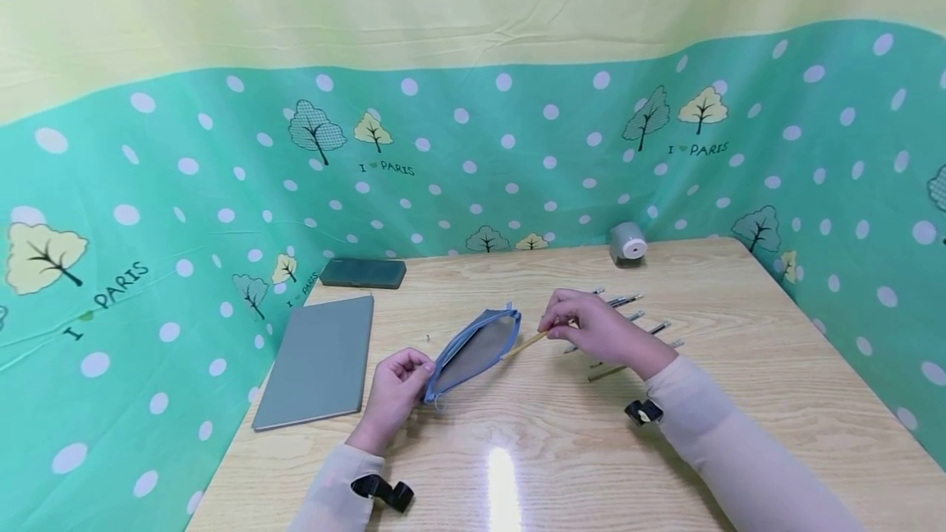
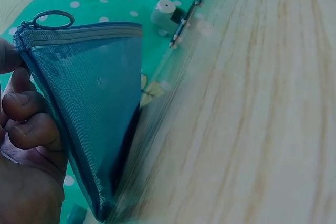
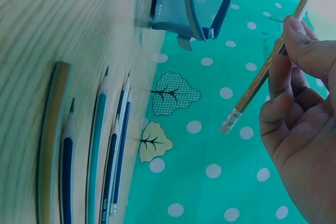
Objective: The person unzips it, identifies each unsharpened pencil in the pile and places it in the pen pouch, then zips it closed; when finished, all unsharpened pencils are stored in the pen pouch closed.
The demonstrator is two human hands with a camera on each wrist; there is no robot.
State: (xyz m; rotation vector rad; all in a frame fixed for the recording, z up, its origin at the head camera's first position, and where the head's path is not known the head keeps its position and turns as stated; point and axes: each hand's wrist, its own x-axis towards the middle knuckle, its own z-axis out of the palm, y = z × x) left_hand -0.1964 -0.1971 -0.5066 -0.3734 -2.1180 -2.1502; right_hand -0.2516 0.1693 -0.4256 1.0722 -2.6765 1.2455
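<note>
A blue mesh zip pouch [image 1: 479,349] stands tilted over the wooden table with its zipped mouth spread. My left hand [image 1: 397,391] pinches its near left corner, beside the zip's pull ring [image 2: 54,20]. Between thumb and fingertips, my right hand [image 1: 591,325] holds a yellow pencil [image 3: 262,74]. One end of this pencil points toward the pouch's right edge in the head view; its eraser end shows in the right wrist view. Under and beside the right forearm lie several dark and teal pencils [image 3: 98,124] and a flat brown stick [image 3: 52,140].
A grey notebook [image 1: 318,361] lies on the left side of the table [image 1: 562,450]. Behind it sits a dark green case [image 1: 362,272]. A grey and white pencil sharpener [image 1: 628,245] stands at the back right. Dotted green cloth [image 1: 436,154] walls the table's back and sides.
</note>
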